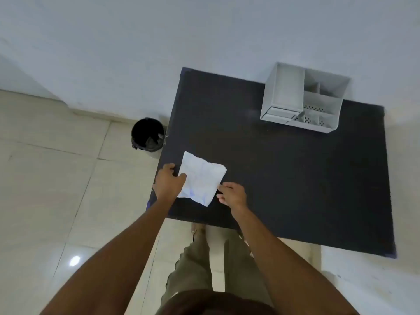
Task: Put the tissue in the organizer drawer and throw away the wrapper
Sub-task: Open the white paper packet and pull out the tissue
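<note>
A white, crinkled tissue pack (201, 178) lies flat on the dark table (284, 173) near its front left corner. My left hand (169, 181) rests on the pack's left edge, thumb and fingers touching it. My right hand (231, 194) touches the pack's near right edge with its fingertips. Whether either hand has a firm hold on the pack is unclear. A grey desk organizer (302, 98) with a small shut drawer at its lower left front stands at the table's far right.
A black bin (147, 135) with a dark liner stands on the tiled floor just left of the table's left edge. A white wall runs behind the table. My legs show below the table's front edge.
</note>
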